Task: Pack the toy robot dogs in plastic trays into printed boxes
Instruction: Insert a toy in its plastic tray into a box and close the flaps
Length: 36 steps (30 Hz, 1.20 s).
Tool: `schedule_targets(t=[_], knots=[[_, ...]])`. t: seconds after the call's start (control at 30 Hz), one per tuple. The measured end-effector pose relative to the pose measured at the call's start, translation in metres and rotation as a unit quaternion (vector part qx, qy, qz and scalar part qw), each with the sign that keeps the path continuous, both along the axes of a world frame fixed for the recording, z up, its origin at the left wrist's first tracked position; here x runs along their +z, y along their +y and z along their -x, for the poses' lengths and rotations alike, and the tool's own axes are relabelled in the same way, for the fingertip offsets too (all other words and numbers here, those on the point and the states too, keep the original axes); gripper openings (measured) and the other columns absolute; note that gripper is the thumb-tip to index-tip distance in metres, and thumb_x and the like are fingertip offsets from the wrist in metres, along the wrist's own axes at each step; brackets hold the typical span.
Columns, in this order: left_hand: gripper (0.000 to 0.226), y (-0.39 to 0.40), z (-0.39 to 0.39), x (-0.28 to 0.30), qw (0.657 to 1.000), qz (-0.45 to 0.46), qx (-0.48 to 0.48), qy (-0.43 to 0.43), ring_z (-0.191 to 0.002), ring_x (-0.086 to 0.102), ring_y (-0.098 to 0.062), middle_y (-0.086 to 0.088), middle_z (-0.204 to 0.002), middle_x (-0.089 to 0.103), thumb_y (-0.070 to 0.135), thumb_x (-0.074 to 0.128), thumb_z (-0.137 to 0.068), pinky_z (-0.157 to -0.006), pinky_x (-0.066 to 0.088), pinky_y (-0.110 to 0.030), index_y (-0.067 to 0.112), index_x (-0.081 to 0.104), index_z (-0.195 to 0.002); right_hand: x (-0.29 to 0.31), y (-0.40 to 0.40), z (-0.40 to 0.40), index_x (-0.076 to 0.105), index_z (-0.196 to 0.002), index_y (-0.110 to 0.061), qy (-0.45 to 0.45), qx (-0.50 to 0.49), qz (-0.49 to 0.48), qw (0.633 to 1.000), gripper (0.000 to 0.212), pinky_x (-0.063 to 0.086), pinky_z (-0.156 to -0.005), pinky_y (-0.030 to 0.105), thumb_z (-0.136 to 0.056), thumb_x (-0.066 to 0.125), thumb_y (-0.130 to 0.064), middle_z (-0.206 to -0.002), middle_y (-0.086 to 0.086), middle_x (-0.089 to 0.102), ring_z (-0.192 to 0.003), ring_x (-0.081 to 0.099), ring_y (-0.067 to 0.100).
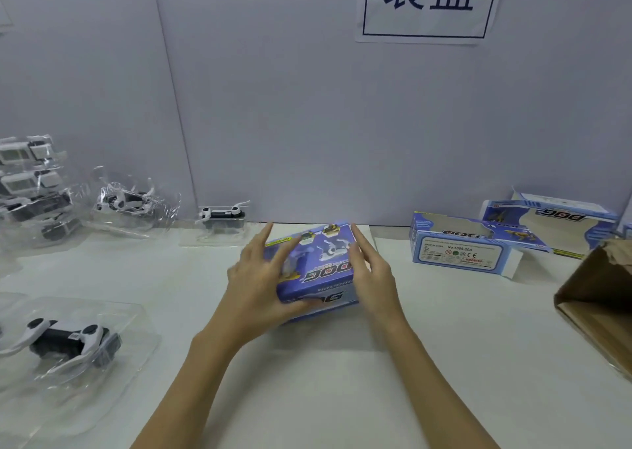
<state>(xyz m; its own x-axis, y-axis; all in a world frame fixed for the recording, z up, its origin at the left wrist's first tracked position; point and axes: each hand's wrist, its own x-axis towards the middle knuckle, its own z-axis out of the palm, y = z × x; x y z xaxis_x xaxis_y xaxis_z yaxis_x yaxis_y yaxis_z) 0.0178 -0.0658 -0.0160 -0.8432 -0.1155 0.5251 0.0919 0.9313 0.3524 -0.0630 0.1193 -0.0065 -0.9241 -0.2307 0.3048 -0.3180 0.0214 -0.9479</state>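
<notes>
Closest to the camera are the two bare forearms, coming up from the near edge of the tabletop and angling in toward each other. The left hand sits on the left end of a blue printed box, fingers spread and mostly straight, thumb running along the box's near face, so it's more flat against the thing than clamped on it. The right hand is on the right side of the same box, fingers straight and pointing away toward the wall, palm facing the box; can't really tell if it's pressing or just touching. The box itself lies flat around the middle of the tabletop, a bit toward the far edge, with the DOG lettering upside down from here. At the near left edge there's a toy robot dog, black and white, lying in a clear plastic tray. Along the far edge, left of the box, another dog in tray stands upright, and further left a tilted tray plus a stack of trays in the far left corner. To the right by the far edge are two open boxes, windowed, one behind the other. A brown carton pokes in at the right edge. A paper sign hangs on the wall.
</notes>
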Motion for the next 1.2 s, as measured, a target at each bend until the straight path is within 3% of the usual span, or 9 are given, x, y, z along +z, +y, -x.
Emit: schedule_targets(t=[0.1,0.2,0.33,0.43,0.57,0.7,0.83,1.07,1.2], knots=[[0.098,-0.013,0.003,0.0,0.982,-0.19,0.021,0.004,-0.119,0.06,-0.008,0.012,-0.14,0.051,0.076,0.082,-0.058,-0.092,0.052,-0.024,0.037,0.048,-0.141,0.002,0.016,0.009,0.065,-0.138,-0.028,-0.045,-0.009,-0.007,0.999,0.074,0.054,-0.057,0.02,-0.095,0.02,-0.067,-0.102,-0.004,0.067,-0.075,0.07,0.005],[0.076,-0.017,0.004,0.004,0.934,-0.337,0.067,0.096,-0.09,0.07,-0.006,0.016,-0.109,0.065,0.067,0.084,-0.06,-0.058,0.056,-0.015,0.033,0.056,-0.123,0.002,0.028,0.014,0.064,-0.136,-0.035,0.023,-0.005,-0.037,0.999,0.071,0.049,-0.075,0.017,-0.097,0.018,-0.071,-0.12,0.006,0.057,-0.084,0.06,0.009],[0.072,-0.021,0.004,0.01,0.857,-0.49,0.097,0.124,-0.075,0.074,-0.002,0.007,-0.093,0.078,0.066,0.087,-0.058,-0.054,0.052,-0.014,0.026,0.065,-0.114,0.001,0.026,0.007,0.053,-0.14,-0.039,0.131,0.046,-0.085,0.987,0.055,0.035,-0.109,0.013,-0.094,0.041,-0.067,-0.144,-0.012,0.044,-0.137,0.041,-0.004],[0.066,-0.021,0.004,0.01,0.816,-0.559,0.074,0.122,-0.07,0.075,-0.008,0.003,-0.086,0.08,0.069,0.083,-0.064,-0.057,0.051,-0.013,0.018,0.073,-0.105,0.001,0.016,-0.005,0.043,-0.138,-0.038,0.13,0.101,-0.06,0.985,0.065,0.042,-0.093,0.003,-0.087,0.054,-0.076,-0.141,-0.036,0.045,-0.129,0.046,-0.017],[0.069,-0.018,0.003,0.015,0.814,-0.573,-0.026,0.089,-0.087,0.075,-0.015,-0.002,-0.098,0.081,0.087,0.06,-0.074,-0.079,0.053,-0.025,0.026,0.083,-0.096,0.003,0.012,-0.001,0.048,-0.112,-0.031,0.074,0.016,-0.03,0.997,0.084,0.056,-0.077,0.021,-0.07,0.031,-0.102,-0.11,-0.006,0.069,-0.097,0.069,0.002],[0.065,-0.006,0.004,0.007,0.859,-0.483,-0.166,-0.008,-0.114,0.071,-0.012,0.008,-0.129,0.072,0.077,0.073,-0.077,-0.088,0.055,-0.022,0.055,0.057,-0.136,0.002,0.019,0.016,0.054,-0.126,-0.024,-0.17,-0.007,-0.037,0.985,0.103,0.06,-0.093,0.048,-0.067,0.014,-0.098,-0.114,0.008,0.073,-0.103,0.073,0.027],[0.063,-0.002,0.008,-0.001,0.846,-0.509,-0.157,0.034,-0.111,0.073,-0.019,0.004,-0.127,0.073,0.051,0.082,-0.084,-0.084,0.059,-0.022,0.043,0.055,-0.14,0.002,0.022,0.013,0.05,-0.132,-0.035,-0.101,-0.003,-0.075,0.992,0.087,0.054,-0.1,0.053,-0.079,0.014,-0.095,-0.117,-0.001,0.073,-0.109,0.069,0.026],[0.054,-0.021,0.01,-0.005,0.765,-0.628,-0.142,0.006,-0.086,0.074,-0.025,-0.008,-0.102,0.076,0.04,0.083,-0.078,-0.066,0.059,-0.027,0.016,0.07,-0.124,0.0,0.023,0.014,0.041,-0.114,-0.074,-0.002,0.047,-0.15,0.988,0.06,0.062,-0.066,0.033,-0.063,0.031,-0.105,-0.084,-0.007,0.076,-0.082,0.074,0.01],[0.046,-0.021,0.01,-0.005,0.779,-0.605,-0.162,-0.027,-0.094,0.075,-0.026,-0.009,-0.112,0.076,0.038,0.088,-0.077,-0.08,0.061,-0.035,0.024,0.075,-0.119,0.0,0.029,0.019,0.048,-0.129,-0.038,-0.054,0.056,-0.112,0.991,0.085,0.055,-0.067,0.027,-0.066,0.051,-0.095,-0.091,-0.006,0.079,-0.085,0.075,0.009]])
